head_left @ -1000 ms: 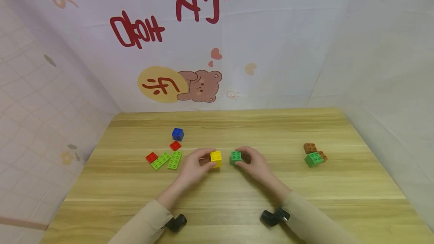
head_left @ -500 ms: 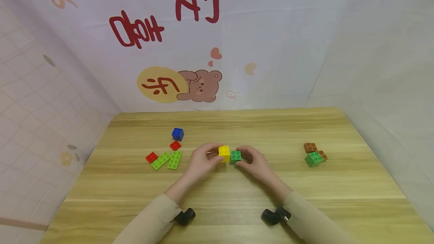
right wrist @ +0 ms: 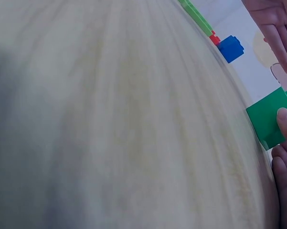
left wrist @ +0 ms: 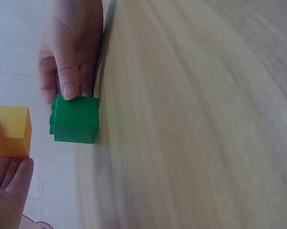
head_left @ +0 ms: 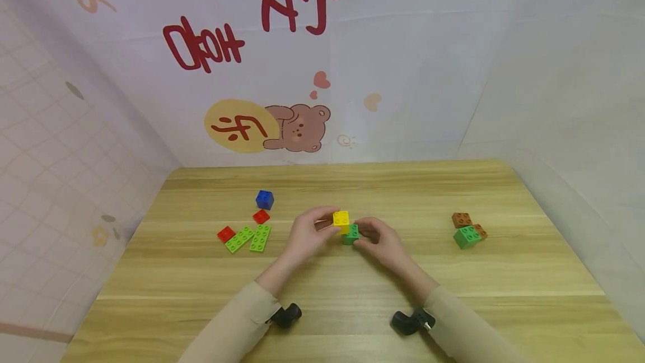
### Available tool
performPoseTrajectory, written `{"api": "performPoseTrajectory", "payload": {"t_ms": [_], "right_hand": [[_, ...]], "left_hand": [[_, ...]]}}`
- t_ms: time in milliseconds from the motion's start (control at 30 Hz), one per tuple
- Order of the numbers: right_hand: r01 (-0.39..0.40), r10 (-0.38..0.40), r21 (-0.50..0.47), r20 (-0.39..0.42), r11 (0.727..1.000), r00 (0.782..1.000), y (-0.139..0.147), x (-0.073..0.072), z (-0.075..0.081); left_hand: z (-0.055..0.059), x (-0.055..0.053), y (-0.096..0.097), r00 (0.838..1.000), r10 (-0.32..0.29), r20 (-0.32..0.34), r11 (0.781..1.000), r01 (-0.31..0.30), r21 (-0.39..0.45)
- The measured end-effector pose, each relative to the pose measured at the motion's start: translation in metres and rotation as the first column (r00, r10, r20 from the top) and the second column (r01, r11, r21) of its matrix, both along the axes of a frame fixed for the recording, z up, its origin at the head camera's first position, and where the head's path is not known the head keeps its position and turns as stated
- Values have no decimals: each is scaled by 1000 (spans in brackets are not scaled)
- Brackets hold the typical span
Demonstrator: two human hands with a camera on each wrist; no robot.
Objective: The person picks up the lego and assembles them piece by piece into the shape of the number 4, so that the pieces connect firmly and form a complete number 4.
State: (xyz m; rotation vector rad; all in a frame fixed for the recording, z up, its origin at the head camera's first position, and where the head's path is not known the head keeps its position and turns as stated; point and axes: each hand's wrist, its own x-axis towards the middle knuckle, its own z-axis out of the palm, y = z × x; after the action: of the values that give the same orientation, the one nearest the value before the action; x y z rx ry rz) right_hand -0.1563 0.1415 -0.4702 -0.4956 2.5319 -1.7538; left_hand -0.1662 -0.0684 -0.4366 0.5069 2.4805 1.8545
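Note:
My left hand (head_left: 308,235) pinches a yellow building block (head_left: 341,218) between thumb and fingers. The yellow block is raised above the table, and in the left wrist view a gap separates it from the green building block (left wrist: 76,119). Seen from the head, it overlaps the far left part of that green block's studded top. My right hand (head_left: 385,244) grips the green block by its right side, thumb in front and fingers behind. The green block stands studs up at the table's surface. Part of the yellow block (left wrist: 12,131) is cut off by the left wrist view's edge.
Left on the wooden table (head_left: 322,307) lie a blue block (head_left: 264,200), two red pieces (head_left: 261,217) and two lime-green plates (head_left: 260,238). At the right, another green block (head_left: 467,237) sits beside two brown pieces (head_left: 461,219). A printed cloth (head_left: 403,60) hangs behind.
My left hand has carried the yellow block right and up, from beside the green block to above its far left part. The right hand has stayed nearly still with the green block.

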Motion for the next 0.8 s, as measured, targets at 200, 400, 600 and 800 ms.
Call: {"api": "performPoseTrajectory", "payload": {"t_ms": [200, 400, 600, 800], "right_hand": [[21, -21, 11, -17, 1000, 1000, 3, -10, -22], [9, -9, 3, -19, 1000, 1000, 4, -16, -33], [6, -6, 13, -46, 1000, 999, 3, -16, -33], [8, -8, 5, -52, 1000, 999, 2, -17, -33]], "left_hand": [[-4, -1, 6, 1000, 3, -6, 1000, -3, 23], [-10, -3, 10, 1000, -1, -19, 1000, 1, 7], [-11, -6, 13, 1000, -8, -29, 1000, 7, -24], [-14, -6, 16, 1000, -9, -25, 1000, 8, -28]]}}
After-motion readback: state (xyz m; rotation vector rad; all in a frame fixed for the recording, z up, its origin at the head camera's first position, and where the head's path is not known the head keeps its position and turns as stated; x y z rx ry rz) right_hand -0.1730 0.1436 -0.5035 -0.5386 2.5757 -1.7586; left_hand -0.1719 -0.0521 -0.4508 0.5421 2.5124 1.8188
